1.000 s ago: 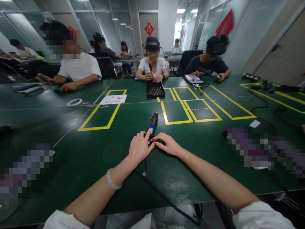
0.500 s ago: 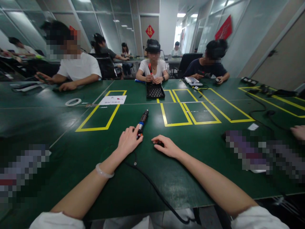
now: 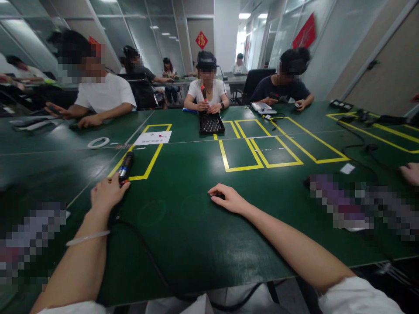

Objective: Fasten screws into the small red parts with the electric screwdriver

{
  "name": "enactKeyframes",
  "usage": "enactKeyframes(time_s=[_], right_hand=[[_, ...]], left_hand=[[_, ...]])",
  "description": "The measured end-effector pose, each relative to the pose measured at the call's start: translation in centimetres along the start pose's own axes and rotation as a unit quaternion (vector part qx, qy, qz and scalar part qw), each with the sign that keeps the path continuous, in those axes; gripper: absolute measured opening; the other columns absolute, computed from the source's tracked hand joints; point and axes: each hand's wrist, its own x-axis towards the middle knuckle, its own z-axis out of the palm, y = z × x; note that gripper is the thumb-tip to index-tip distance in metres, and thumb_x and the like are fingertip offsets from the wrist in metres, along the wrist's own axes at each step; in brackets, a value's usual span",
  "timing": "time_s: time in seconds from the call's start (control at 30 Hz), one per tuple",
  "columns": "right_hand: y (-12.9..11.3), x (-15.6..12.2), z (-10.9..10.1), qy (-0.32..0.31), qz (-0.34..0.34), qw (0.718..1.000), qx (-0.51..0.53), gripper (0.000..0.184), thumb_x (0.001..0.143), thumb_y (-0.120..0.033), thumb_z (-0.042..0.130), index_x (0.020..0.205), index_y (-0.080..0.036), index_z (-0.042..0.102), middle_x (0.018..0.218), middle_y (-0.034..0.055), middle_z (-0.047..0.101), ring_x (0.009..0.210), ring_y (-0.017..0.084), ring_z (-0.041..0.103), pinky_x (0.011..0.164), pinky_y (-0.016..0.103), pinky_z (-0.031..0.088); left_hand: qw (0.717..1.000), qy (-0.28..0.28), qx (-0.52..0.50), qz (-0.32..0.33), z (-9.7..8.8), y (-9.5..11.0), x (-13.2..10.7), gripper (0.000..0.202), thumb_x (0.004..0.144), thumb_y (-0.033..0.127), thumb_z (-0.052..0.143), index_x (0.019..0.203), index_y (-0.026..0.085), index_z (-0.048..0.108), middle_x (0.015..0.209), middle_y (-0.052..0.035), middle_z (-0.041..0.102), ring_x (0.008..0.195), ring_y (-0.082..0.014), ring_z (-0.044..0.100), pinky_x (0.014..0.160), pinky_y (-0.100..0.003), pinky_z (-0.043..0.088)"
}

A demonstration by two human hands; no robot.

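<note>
Worker's view across a green table [image 3: 248,237], from the near edge to the far side. Nearest, a dark cable [image 3: 149,253] runs from beneath the left forearm across the table and over its near edge. A pale bracelet [image 3: 88,238] rings the left wrist. Beyond it, the left hand [image 3: 106,194] is closed on the rear end of a dark cylindrical tool [image 3: 125,165] with a blue band. At centre, the right hand [image 3: 231,199] rests on or just above the table, fingers loosely curled; whether the dark patch under them is a small object or shadow cannot be told.

The tool slants over the near-left corner of the left yellow-taped rectangle [image 3: 153,161], far end pointing away from the worker. The handling appears partly complete: the tool is at the marked outline, well apart from the right hand, but not squared to the tape and not released from the grip. Whether it touches the table is unclear.

Farther off, a printed sheet [image 3: 153,138] lies across the far part of the same outline; to its left is a white ring [image 3: 106,141]. At the far side, a co-worker holds a red-handled tool [image 3: 203,92] upright above a black tray [image 3: 212,132].
</note>
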Motion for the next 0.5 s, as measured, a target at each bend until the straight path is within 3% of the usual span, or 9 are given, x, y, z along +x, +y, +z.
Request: enactKeyframes(time_s=[0.1,0.3,0.5], right_hand=[[-0.1,0.0,-0.1,-0.003,0.003,1.0,0.0,0.019,0.086,-0.019,0.058,0.104,-0.019,0.063,0.099,0.0051,0.064,0.089,0.016,0.06,0.082,0.03,0.047],[0.0,0.0,0.0,-0.003,0.0,1.0,-0.003,0.018,0.086,-0.019,0.058,0.103,-0.019,0.064,0.098,0.0052,0.064,0.089,0.017,0.06,0.081,0.031,0.047],[-0.2,0.1,-0.2,-0.004,0.003,1.0,0.004,0.017,0.086,-0.019,0.058,0.101,-0.018,0.065,0.097,0.0053,0.064,0.088,0.016,0.06,0.081,0.03,0.047]], left_hand=[[0.999,-0.004,0.008,-0.039,0.4,-1.5,0.1,0.056,0.093,0.053,0.027,0.132,0.016,0.041,0.125,-0.0161,0.054,0.107,-0.0289,0.049,0.085,-0.036,0.038],[0.992,0.103,0.009,-0.068,0.5,-1.4,-0.6,0.054,0.086,0.052,0.046,0.127,0.016,0.048,0.123,-0.0129,0.054,0.105,-0.026,0.05,0.081,-0.031,0.04],[0.995,0.079,-0.034,-0.043,0.1,-0.8,-0.9,0.046,0.088,0.049,0.039,0.106,0.012,0.061,0.111,-0.0139,0.057,0.101,-0.0295,0.051,0.081,-0.037,0.041]])
